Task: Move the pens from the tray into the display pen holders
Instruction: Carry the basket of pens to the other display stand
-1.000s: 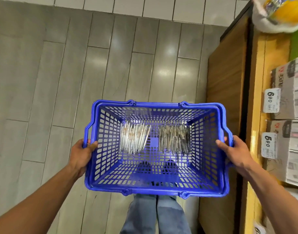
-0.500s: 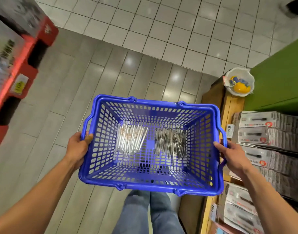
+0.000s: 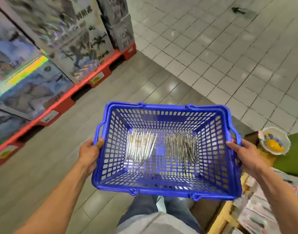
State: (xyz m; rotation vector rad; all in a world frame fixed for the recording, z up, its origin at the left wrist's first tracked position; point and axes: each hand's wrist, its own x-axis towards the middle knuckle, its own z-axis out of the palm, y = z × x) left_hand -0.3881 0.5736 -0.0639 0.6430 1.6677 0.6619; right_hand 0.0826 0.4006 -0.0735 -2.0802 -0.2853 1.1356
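No pen is moved yet, I judge: both pen bundles (image 3: pixel 163 147) lie in the blue basket (image 3: pixel 168 191), gripped at its rims by the left hand (image 3: pixel 90 152) and right hand (image 3: pixel 246 154), with no pen holders in view.

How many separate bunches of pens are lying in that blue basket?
2. A pale silvery bunch lies on the left of the basket floor, and a darker grey bunch on the right. Individual pens are too blurred to count.
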